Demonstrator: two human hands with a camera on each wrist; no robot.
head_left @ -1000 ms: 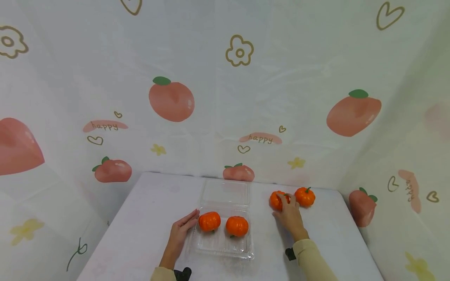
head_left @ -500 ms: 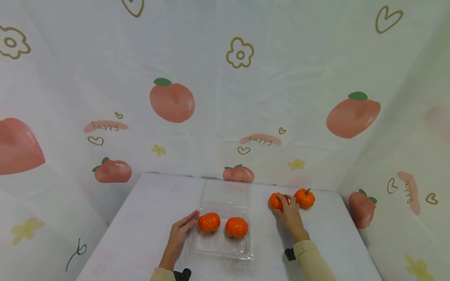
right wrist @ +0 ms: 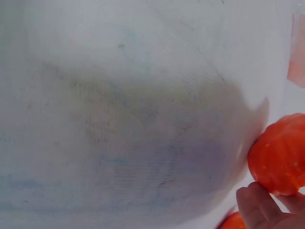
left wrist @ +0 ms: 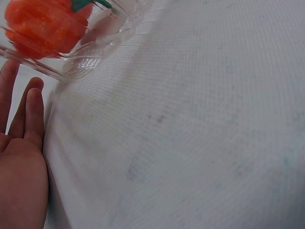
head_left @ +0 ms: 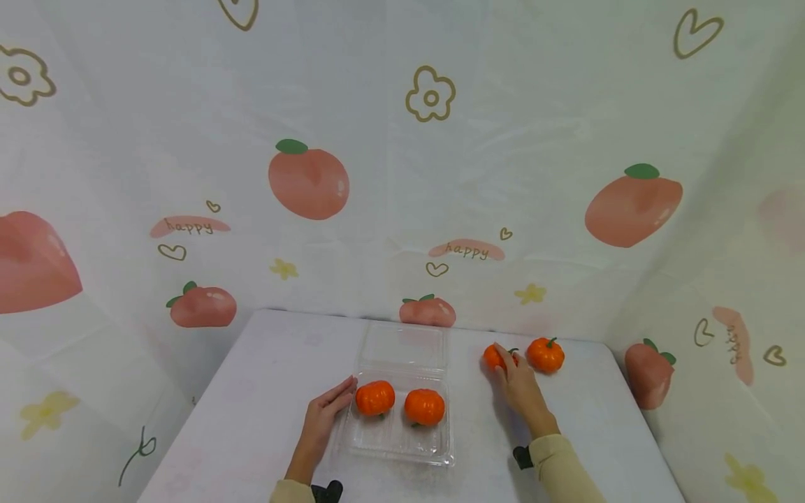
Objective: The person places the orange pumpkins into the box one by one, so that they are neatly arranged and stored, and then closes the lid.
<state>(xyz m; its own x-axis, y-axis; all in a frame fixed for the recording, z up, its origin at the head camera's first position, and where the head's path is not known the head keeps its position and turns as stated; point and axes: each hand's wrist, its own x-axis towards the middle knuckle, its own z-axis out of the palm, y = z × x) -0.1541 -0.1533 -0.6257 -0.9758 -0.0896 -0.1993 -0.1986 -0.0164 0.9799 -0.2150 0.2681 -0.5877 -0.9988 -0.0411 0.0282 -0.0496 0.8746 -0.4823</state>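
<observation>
My right hand holds a small orange pumpkin with a green stem at the back right of the table, its fingers and thumb covering the pumpkin's right side. In the right wrist view, fingertips meet the underside of that pumpkin. A second pumpkin sits just to its right. My left hand rests against the left edge of an open clear plastic clamshell box, fingers extended. Inside the box lie two more pumpkins, a left one and a right one.
The box's clear lid lies folded back toward the wall. A white cloth covers the table. Behind and beside it hangs a fabric backdrop printed with fruit, flowers and hearts.
My right hand has shifted slightly on the pumpkin, its index finger now reaching farther over the top. The left hand, box and other pumpkins stay in place.
</observation>
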